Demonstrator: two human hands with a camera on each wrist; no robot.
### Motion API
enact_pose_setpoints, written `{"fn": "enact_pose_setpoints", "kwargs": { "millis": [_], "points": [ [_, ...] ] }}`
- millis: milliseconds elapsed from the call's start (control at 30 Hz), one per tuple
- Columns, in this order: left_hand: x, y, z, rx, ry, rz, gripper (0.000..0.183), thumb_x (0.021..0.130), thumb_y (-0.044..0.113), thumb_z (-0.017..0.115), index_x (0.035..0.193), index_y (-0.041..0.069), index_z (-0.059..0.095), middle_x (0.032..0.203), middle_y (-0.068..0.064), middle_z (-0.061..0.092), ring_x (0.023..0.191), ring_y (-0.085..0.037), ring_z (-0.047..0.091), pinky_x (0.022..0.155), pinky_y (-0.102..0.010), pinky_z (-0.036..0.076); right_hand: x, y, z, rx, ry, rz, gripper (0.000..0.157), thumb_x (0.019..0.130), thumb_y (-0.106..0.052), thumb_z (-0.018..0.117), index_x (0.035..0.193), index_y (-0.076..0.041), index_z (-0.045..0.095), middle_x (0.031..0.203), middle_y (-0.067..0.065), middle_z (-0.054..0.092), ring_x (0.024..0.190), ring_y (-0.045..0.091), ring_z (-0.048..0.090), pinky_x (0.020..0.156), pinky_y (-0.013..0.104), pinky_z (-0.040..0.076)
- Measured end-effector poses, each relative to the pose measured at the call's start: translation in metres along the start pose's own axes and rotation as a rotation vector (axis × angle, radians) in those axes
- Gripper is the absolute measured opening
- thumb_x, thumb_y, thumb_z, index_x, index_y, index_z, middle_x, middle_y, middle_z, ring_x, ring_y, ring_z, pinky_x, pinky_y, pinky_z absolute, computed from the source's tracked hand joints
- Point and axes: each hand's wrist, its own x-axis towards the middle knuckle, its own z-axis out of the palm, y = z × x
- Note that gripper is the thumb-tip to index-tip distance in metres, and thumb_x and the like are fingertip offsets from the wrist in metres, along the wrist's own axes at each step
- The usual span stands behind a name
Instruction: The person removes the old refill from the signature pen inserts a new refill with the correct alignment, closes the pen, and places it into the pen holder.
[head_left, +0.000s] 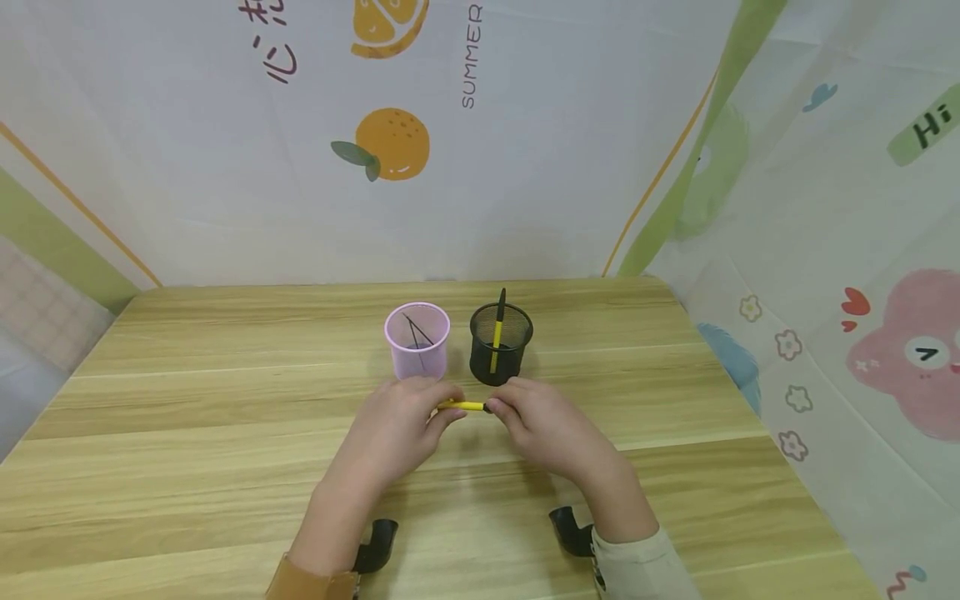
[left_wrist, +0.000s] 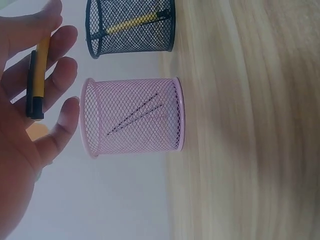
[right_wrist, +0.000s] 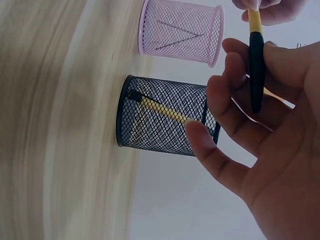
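Note:
Both hands hold one yellow pen with black ends, level above the table in front of two mesh pen cups. My left hand (head_left: 408,421) pinches the yellow barrel of the pen (head_left: 471,406) between thumb and fingers; its black clip end shows in the left wrist view. At the other end, my right hand (head_left: 551,429) pinches the long black section, which tapers to a point in the right wrist view. Just beyond the hands stand a pink mesh cup (left_wrist: 132,142) with thin black sticks inside and a black mesh cup (right_wrist: 165,137) with another yellow-and-black pen (head_left: 498,333) leaning in it.
The wood-grain table (head_left: 187,467) ends at a white printed cloth (head_left: 525,192) behind the cups. More printed cloth hangs on the right side. A curved black piece (head_left: 378,542) sits by the left wrist, and a similar black piece (head_left: 572,533) by the right.

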Motion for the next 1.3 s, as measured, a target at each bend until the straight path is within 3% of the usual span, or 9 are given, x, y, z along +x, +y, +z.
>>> {"fn": "enact_pose_setpoints", "kwargs": {
  "millis": [233,500,733,1033,1300],
  "points": [
    [0.0002,-0.0003,-0.0003,0.000,-0.001,-0.003,0.010,0.087,0.029,0.075,0.093,0.023,0.071,0.083,0.014,0.069,0.072,-0.007,0.060,0.070,-0.030,0.051,-0.0003,0.0006,-0.0005,0.039,0.027,-0.011,0.012,0.100,-0.023,0.057,0.096,-0.018,0.068,0.080,-0.014,0.055,0.069,0.005,0.049,0.064,0.020,0.045],
    [-0.0010,0.0005,-0.0020,0.005,-0.052,-0.036,0.011,0.094,0.031,0.067,0.099,0.024,0.073,0.088,0.014,0.063,0.076,-0.012,0.059,0.075,-0.033,0.051,-0.0001,-0.0020,-0.0020,0.072,0.001,0.032,0.011,0.099,-0.025,0.058,0.098,-0.019,0.068,0.086,-0.016,0.056,0.072,0.004,0.051,0.066,0.021,0.046],
    [0.0000,0.0013,-0.0025,-0.011,-0.114,-0.096,0.030,0.089,0.042,0.071,0.114,0.026,0.067,0.110,0.010,0.070,0.100,-0.013,0.067,0.091,-0.043,0.052,0.0004,-0.0038,-0.0023,0.057,0.014,0.030,0.011,0.100,-0.025,0.058,0.099,-0.020,0.067,0.088,-0.016,0.057,0.074,0.004,0.051,0.068,0.021,0.047],
    [-0.0004,-0.0010,-0.0006,0.041,-0.014,-0.001,0.021,0.083,0.030,0.079,0.100,0.025,0.068,0.093,0.011,0.065,0.089,-0.012,0.061,0.084,-0.041,0.051,0.0011,-0.0035,-0.0002,0.056,0.031,0.038,0.012,0.100,-0.025,0.057,0.098,-0.018,0.067,0.086,-0.015,0.058,0.072,0.004,0.052,0.068,0.021,0.047],
    [-0.0009,-0.0009,-0.0015,0.050,-0.006,0.005,0.018,0.083,0.029,0.079,0.097,0.024,0.070,0.091,0.011,0.063,0.086,-0.011,0.061,0.084,-0.041,0.051,0.0012,-0.0036,-0.0005,0.074,0.022,0.049,0.006,0.097,-0.025,0.062,0.096,-0.021,0.066,0.086,-0.016,0.057,0.073,0.004,0.052,0.068,0.021,0.047]
  ]
}}
